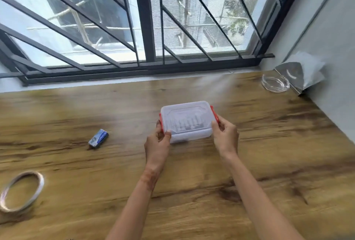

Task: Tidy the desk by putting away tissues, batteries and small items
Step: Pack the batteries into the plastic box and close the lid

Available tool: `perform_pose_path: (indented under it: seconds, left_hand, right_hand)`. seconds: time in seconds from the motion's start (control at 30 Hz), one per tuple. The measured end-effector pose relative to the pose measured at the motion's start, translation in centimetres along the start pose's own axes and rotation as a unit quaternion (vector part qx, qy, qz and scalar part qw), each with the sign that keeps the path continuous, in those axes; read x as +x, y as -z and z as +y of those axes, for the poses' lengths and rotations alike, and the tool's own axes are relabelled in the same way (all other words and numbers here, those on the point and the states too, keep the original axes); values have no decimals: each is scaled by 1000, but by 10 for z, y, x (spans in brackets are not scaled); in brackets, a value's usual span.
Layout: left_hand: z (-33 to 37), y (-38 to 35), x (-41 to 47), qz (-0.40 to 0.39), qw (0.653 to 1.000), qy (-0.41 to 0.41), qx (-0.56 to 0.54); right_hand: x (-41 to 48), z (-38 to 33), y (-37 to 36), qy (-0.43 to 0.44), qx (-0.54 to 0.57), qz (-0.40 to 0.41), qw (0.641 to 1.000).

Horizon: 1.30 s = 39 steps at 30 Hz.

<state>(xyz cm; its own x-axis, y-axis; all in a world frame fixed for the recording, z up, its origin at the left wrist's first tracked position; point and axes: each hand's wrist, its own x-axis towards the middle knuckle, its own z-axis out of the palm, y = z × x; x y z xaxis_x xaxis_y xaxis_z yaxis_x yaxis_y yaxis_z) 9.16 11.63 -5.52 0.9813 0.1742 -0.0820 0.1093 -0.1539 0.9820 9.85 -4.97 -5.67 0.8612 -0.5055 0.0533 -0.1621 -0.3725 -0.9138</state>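
A small clear plastic box (187,120) with a lid and red side clips stands on the wooden desk (192,182) near its middle. Several batteries show faintly through the lid. My left hand (158,141) grips the box's left end, thumb on the lid by the red clip. My right hand (225,134) grips its right end beside the other red clip. A blue rectangular battery (98,137) lies on the desk to the left of the box, apart from both hands.
A roll of tape (21,191) lies at the desk's front left. A clear glass dish (275,84) and a silver foil pouch (299,74) sit in the far right corner by the grey wall. A barred window runs along the desk's far edge.
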Motion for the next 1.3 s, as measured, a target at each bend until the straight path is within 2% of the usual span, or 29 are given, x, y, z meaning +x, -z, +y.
perform_pose_path:
  seconds: [0.3,0.67,1.0,1.3]
  left_hand:
    - [15,-42,3,-147,989,-20,-11]
    - [69,-206,-4,-291,956,-28,-27]
    - [92,-342,27,-332,943,-33,5]
    - [90,-405,52,-355,932,-38,66]
  right_hand:
    - [-26,8,66,-53,107,108,987]
    - [9,43,189,-103,209,209,950]
    - [70,87,246,-148,249,249,924]
    - [100,106,255,-210,291,254,898]
